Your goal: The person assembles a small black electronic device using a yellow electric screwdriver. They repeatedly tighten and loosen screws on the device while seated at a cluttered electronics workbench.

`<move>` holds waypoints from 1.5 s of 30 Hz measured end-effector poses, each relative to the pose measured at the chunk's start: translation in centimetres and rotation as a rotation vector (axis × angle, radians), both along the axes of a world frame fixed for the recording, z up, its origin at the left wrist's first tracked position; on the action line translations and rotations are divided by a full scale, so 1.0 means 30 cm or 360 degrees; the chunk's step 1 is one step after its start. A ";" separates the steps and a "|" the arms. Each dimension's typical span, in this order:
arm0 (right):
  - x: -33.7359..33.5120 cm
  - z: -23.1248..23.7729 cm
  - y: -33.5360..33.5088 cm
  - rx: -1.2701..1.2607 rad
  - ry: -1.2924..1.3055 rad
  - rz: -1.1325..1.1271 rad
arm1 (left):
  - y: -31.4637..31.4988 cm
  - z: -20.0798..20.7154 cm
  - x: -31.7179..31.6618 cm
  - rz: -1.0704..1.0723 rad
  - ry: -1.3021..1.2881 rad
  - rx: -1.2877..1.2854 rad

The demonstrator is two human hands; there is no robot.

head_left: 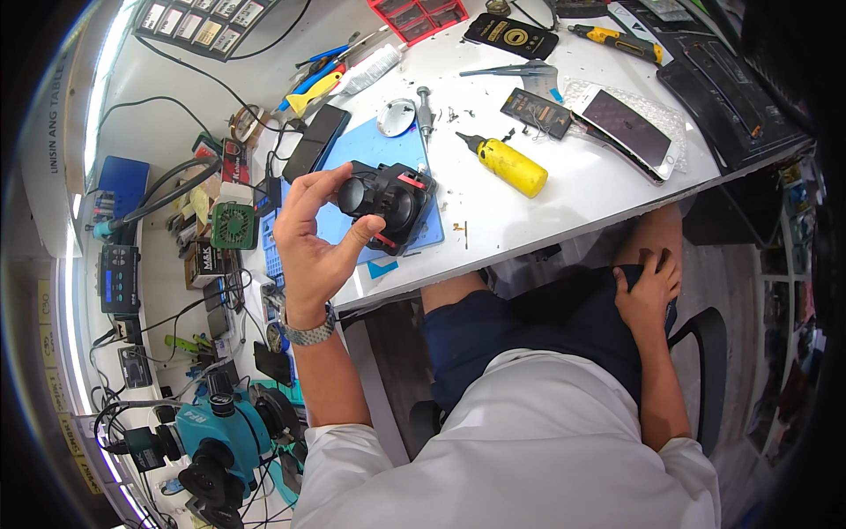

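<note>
My left hand, with a metal-band watch on its wrist, reaches over the blue work mat. Its thumb and fingers curve round the side of a black device that has round knob-like parts and red accents; I cannot make out its exact kind. The device is above the mat's right part. Down on my right thigh rests my right hand, fingers spread over the dark blue shorts, holding nothing. Near the mat lie a small round metal dish, a slim metal screwdriver and a dark phone.
A yellow squeeze bottle, an opened white phone and a phone battery lie right of the mat. Farther back are a boxed-looking black phone panel and a yellow-black screwdriver. A teal microscope stands left.
</note>
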State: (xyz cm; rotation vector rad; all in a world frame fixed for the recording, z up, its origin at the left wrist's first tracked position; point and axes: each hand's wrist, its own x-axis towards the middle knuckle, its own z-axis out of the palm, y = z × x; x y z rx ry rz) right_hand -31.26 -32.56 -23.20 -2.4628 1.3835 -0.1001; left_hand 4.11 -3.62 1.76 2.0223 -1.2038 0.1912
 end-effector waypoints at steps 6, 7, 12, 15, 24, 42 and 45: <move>0.001 -0.001 0.001 -0.0006 -0.0012 -0.0009 | 0.002 -0.010 0.014 0.0000 -0.0046 -0.0003; 0.001 -0.001 0.001 -0.0003 -0.0012 -0.0008 | 0.003 -0.011 0.016 -0.0014 -0.0033 -0.0015; 0.004 0.000 0.003 -0.0005 -0.0021 -0.0003 | 0.007 -0.017 0.019 -0.0061 0.0069 -0.0071; 0.005 0.001 0.002 -0.0012 -0.0020 -0.0001 | 0.009 -0.019 0.020 -0.0096 0.0097 -0.0088; 0.001 -0.012 0.001 -0.0063 0.0016 -0.0007 | 0.018 -0.024 0.022 -0.0116 0.0205 -0.0094; -0.002 -0.016 -0.001 -0.0031 0.0030 -0.0018 | 0.012 -0.037 0.018 -0.0145 0.0139 -0.0150; -0.004 -0.019 -0.001 -0.0042 0.0017 -0.0019 | 0.022 -0.040 0.025 -0.0052 0.0047 -0.0068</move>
